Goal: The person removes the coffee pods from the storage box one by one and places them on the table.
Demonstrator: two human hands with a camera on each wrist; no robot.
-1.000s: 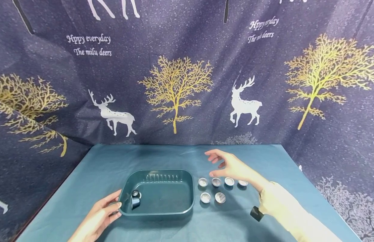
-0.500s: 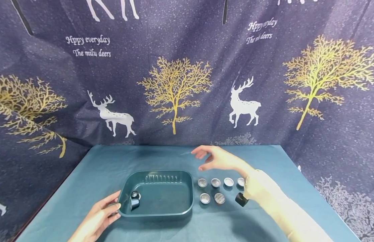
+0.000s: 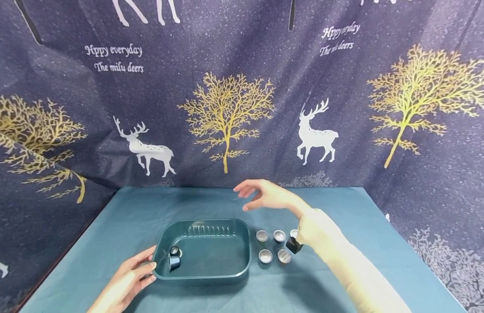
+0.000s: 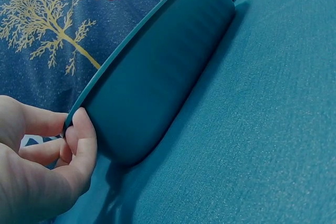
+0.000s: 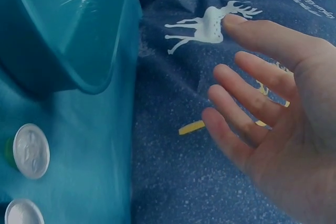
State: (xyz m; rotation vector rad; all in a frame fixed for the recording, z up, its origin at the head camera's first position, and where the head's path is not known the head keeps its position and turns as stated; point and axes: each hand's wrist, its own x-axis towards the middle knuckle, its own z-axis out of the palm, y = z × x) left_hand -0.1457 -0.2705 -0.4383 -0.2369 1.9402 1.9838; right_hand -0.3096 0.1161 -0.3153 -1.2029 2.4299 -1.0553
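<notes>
My left hand (image 3: 128, 274) pinches the left rim of a dark teal plastic tray (image 3: 216, 256); thumb and fingers grip that rim in the left wrist view too. Inside the tray, at its left end, lie a dark blue coffee capsule (image 3: 174, 261) on its side and a black one (image 3: 174, 251) beside it. Raised in the air beyond the tray's right end, my right hand (image 3: 267, 195) has loosely bent, spread fingers and holds nothing. Below it, several foil-lidded coffee capsules (image 3: 265, 256) stand right of the tray in two rows; my right sleeve hides part of the back row.
A teal cloth (image 3: 140, 208) covers the table. Behind it hangs a dark blue curtain (image 3: 257, 152) printed with deer and trees. A small black device (image 3: 294, 245) sits at my right wrist, above the capsules.
My right hand has moved left and slightly up, from over the back row of capsules toward the tray's far right corner. The left hand, tray and capsules stay put.
</notes>
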